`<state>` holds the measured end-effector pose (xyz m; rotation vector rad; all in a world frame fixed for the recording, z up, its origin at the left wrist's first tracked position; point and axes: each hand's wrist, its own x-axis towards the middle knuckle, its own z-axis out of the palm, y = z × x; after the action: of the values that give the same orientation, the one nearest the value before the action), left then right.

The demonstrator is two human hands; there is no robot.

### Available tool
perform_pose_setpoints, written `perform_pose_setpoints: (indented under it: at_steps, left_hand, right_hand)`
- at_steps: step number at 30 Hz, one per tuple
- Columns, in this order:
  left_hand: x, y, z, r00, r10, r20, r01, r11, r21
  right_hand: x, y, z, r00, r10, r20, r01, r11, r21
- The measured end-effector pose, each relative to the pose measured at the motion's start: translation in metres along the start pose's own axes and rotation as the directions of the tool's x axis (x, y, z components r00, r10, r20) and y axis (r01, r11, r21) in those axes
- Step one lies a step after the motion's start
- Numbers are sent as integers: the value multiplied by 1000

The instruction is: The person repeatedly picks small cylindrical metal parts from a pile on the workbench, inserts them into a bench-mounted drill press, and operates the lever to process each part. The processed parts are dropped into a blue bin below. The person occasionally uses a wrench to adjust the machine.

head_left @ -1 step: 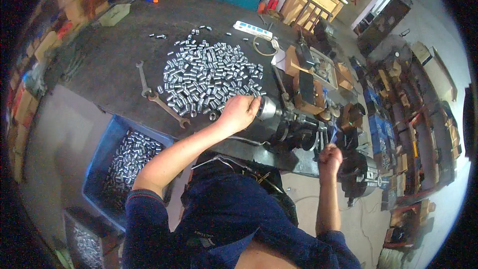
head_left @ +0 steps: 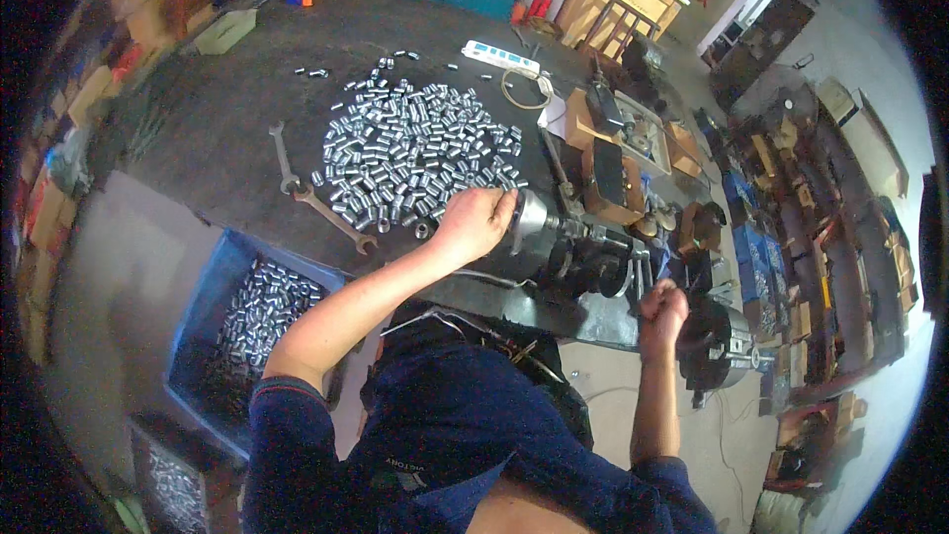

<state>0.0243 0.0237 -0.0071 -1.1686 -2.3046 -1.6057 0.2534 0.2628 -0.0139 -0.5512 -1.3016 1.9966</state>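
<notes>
My left hand (head_left: 476,227) is closed, fingertips pinched against the front of a round metal chuck (head_left: 534,216) on a bench machine; what they hold there is hidden. To the right, my right hand (head_left: 664,307) makes a fist at the lower end of a thin metal lever (head_left: 641,272) on the same machine. Just beyond my left hand, a big heap of short shiny metal sleeves (head_left: 405,143) spreads over the dark workbench (head_left: 222,109). Two open-end wrenches lie left of the heap, a grey wrench (head_left: 284,153) and a brownish wrench (head_left: 336,221).
A blue bin (head_left: 193,336) with many more metal sleeves stands below the bench at left. A white power strip (head_left: 501,57) and wooden boxes (head_left: 613,200) sit at the far right of the bench. Another round machine part (head_left: 714,346) and loaded shelves (head_left: 825,257) stand farther right.
My right hand has shifted slightly to the right and away from me. My left hand stays at the chuck, and the heap looks the same.
</notes>
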Motion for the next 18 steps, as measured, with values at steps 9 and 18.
perform_pose_setpoints:
  at_steps: [9, 18]
  left_hand:
    - [2, 9, 1, 998, -63, 19, 63, 998, 14]
    - [0, 3, -5, 990, -111, 84, 118, 990, -75]
  right_hand:
    - [79, -19, 36, 986, -145, -81, 151, 985, 85]
    - [13, -15, 24, 968, -246, -40, 249, 965, 78]
